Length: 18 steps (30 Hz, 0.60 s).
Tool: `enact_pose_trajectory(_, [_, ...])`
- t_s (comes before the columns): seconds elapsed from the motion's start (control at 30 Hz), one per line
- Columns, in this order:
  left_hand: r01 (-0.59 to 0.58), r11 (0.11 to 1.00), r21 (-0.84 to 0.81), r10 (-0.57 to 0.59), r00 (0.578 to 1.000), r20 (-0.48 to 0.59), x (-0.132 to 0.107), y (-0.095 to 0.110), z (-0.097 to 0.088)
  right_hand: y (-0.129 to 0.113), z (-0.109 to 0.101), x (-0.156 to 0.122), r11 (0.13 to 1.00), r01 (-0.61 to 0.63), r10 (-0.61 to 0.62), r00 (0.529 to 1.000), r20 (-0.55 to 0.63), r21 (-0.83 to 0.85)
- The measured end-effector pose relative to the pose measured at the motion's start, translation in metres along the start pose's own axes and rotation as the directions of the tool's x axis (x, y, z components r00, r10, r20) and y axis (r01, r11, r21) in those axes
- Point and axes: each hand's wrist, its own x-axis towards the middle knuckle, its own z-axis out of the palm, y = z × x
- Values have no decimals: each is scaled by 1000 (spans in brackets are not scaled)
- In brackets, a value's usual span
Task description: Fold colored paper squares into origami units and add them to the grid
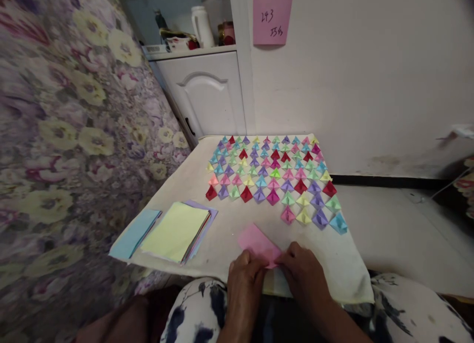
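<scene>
A pink sheet of paper [258, 241] lies at the near edge of the table, partly folded at its near side. My left hand [244, 276] pinches its near left part between thumb and fingers. On the other side my right hand [300, 270] grips the near right corner. The fingertips of both hands almost meet along the near edge and cover part of the fold. Beyond the sheet, several rows of small folded paper pieces [273, 196] in many colours cover the far and right parts of the table.
To the left are a stack of coloured paper [176, 230] with yellow on top and a blue stack [136, 232]. The cloth-covered table [177, 177] stands against a white cabinet [203, 91]. A pink note [272, 14] hangs on the wall. Floral curtain [85, 135] borders the left side.
</scene>
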Motion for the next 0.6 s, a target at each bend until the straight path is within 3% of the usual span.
enact_pose_trajectory(0.3, [11,1000,1,-11,1000,-27,5,3,-1,10,2,-4,996,-88,87,996,9,21])
enact_pose_trajectory(0.6, [63,984,168,-52,996,-71,14,4,5,8,-3,5,984,-178,178,984,10,-29])
